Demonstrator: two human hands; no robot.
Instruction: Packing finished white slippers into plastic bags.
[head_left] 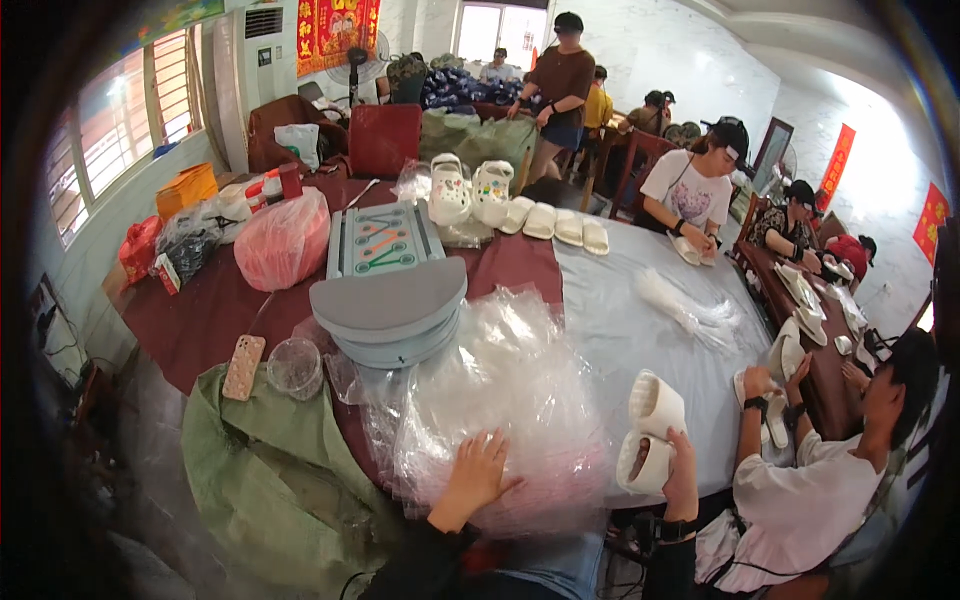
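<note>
My left hand (478,480) lies with fingers spread on a stack of clear plastic bags (500,385) near the table's front edge. The bags look pinkish along their near side. To the right, my right hand (682,475) grips a pair of white slides (657,405), held one above the other with their openings in view. Part of its fingers is hidden behind the lower slide. Behind the bags stands a grey-blue case with a rounded front (388,325), its slanted top printed with coloured shapes.
White clogs with charms (450,195) and a row of white slides (568,228) stand at the back. A pink bag (285,245), phone (243,367), clear tub (295,368) and green sack (270,480) lie left. Loose clear plastic (690,305) and co-workers handling slides are right.
</note>
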